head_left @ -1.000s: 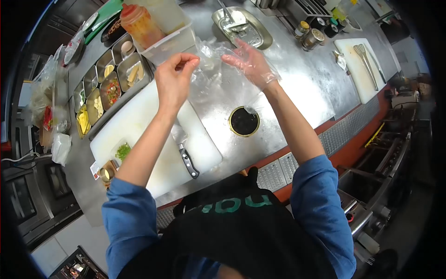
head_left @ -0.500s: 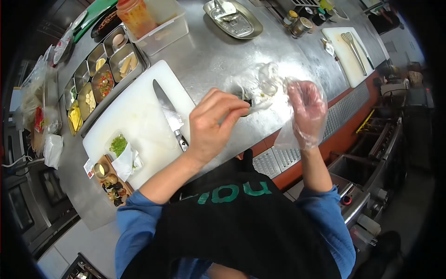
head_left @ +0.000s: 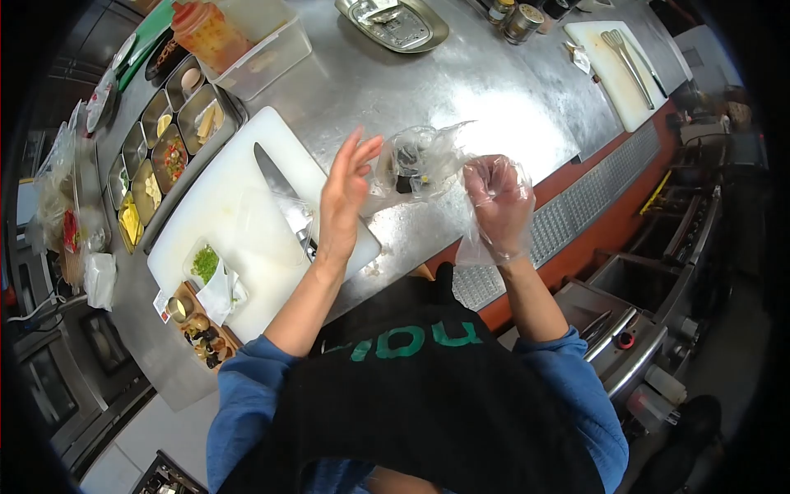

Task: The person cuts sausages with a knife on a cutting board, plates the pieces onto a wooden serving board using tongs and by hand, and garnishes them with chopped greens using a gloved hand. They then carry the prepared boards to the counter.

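Observation:
My left hand [head_left: 346,198] is bare, its fingers apart and raised, beside a clear plastic glove [head_left: 424,156] that hangs between my hands. A loose clear glove covers my right hand [head_left: 499,206], whose curled fingers pinch the edge of that plastic. Behind the plastic, a round dark opening [head_left: 405,183] in the metal table partly shows. Left of my left hand, a large knife [head_left: 276,177] lies on a white cutting board [head_left: 189,226], partly under clear plastic film. Green chopped herbs [head_left: 205,262] sit in a small container on the same board.
Metal inserts with ingredients [head_left: 174,156] stand at the left. Behind them is a clear plastic bin [head_left: 271,62] with a red-orange sauce bottle [head_left: 206,37]. A metal tray [head_left: 403,29] is at the back. Whisks [head_left: 629,66] lie on another white board [head_left: 592,37] at the right.
My left hand has opened, its fingers now apart from the plastic. My right hand has moved slightly left and its fingers have curled. The white, blurred plastic now looks clear and spread.

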`<state>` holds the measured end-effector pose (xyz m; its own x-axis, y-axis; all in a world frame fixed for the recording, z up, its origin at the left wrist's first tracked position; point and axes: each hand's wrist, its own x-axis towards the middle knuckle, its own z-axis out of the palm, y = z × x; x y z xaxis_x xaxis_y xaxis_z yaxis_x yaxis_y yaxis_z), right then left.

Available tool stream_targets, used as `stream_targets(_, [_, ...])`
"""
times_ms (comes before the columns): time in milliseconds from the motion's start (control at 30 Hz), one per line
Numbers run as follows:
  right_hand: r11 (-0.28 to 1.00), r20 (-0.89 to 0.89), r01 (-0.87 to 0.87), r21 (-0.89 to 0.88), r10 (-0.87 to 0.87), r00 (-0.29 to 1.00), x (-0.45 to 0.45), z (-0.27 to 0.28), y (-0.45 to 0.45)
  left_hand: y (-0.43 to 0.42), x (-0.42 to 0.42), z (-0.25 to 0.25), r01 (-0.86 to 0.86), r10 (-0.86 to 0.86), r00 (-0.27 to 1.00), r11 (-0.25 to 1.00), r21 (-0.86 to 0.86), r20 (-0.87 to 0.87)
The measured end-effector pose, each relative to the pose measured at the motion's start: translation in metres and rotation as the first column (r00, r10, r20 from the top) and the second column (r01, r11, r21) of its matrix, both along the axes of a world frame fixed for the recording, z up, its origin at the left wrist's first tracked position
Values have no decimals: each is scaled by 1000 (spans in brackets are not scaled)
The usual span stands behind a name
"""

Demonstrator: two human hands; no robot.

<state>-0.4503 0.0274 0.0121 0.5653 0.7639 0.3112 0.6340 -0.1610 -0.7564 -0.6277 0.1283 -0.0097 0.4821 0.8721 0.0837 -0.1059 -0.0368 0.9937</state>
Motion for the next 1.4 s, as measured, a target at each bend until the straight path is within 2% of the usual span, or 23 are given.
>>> stream_targets(67, [998, -58, -15, -63, 11, 998, 7, 0, 3, -3, 3, -3, 195, -192, 980, 980, 46, -52])
stream_targets(100, [991, -46, -41, -130, 35, 998, 11, -1, 4, -2, 0, -6, 310, -248, 920, 934, 176, -302])
stream_targets(167, [977, -36, -66, -205, 60, 998, 16, -5, 5, -10, 5, -8, 251, -183, 921, 954, 166, -343])
stream_targets(233, [990, -366, -125, -60, 95, 926, 20, -16, 7, -11, 8, -10, 165, -104, 919, 977, 134, -379])
stream_targets(267, [990, -366, -127, -64, 95, 926, 19, -28, 6, -12, 11, -10, 164, -104, 920, 978, 129, -379])
stream_targets(333, [989, -812, 39, 142, 94, 576, 16, -53, 1, -11, 18, -13, 92, -9, 943, 967, 236, -333])
stream_targets(367, [990, -805, -79, 119, 143, 575, 15, -57, -1, -12, 21, -16, 91, -9, 943, 969, 230, -333])
stream_targets(400, [998, -881, -59, -38, -5, 473, 13, -65, -3, -14, 25, -19, 80, -14, 953, 975, 207, -302])
stream_targets(667, [970, -895, -225, 87, 175, 410, 11, -80, 1, -16, 29, -50, 30, -18, 974, 998, 50, -227])
stream_targets(767, [984, -872, -143, -107, -23, 489, 3, -108, 4, -15, 23, -83, 34, -20, 958, 998, 45, -285])
stream_targets(800, [983, -873, -146, -108, -23, 488, 3, -115, 4, -13, 23, -87, 76, 14, 906, 978, 197, -423])
stream_targets(867, [954, -299, -182, -238, 106, 948, 3, -125, 4, -13, 18, -91, 134, 77, 832, 933, 333, -549])
stream_targets(900, [953, -294, -192, -234, 119, 948, 8, -125, 6, -10, 21, -82, 157, 100, 789, 921, 357, -607])
stream_targets(967, [873, -285, -137, -469, -3, 958, 20, -121, 3, -19, 23, -78, 147, 148, 735, 918, 368, -661])
stream_targets(1033, [766, -222, -234, -599, 122, 967, 48, -134, -1, -23, 21, -84, 3, 146, 904, 938, 346, -402])
stream_targets(1067, [944, 100, -284, -168, 303, 948, 49, -163, -7, -26, 32, -86, -34, 162, 928, 934, 354, -337])
stream_targets(1133, [907, 69, -103, -407, 143, 987, 60, -162, 13, -21, 54, -90, -116, 236, 889, 945, 305, -391])
stream_targets(1167, [971, -211, -113, -209, 68, 975, 84, -217, 21, -12, 68, -96, -154, 306, 859, 919, 362, -411])
stream_targets(1200, [954, -593, -258, -151, 121, 796, 68, -146, 41, -6, 71, -103, -169, 352, 835, 896, 411, -423])
stream_targets(1233, [935, -544, -241, -259, 64, 836, 79, -142, 41, -7, 60, -96, -207, 391, 816, 886, 416, -425])
stream_targets(1300, [987, -377, 66, -149, -118, 919, 36, -80, 25, -2, 51, -68, -171, 273, 861, 950, 261, -428])
stream_targets(1333, [958, -334, 68, -280, -163, 928, 51, -81, 5, -15, 28, -55, -193, 320, 867, 923, 333, -383])
stream_targets(1400, [999, -380, 32, 3, -28, 925, 10, -58, -16, -35, -37, -24, -251, 395, 871, 869, 427, -292])
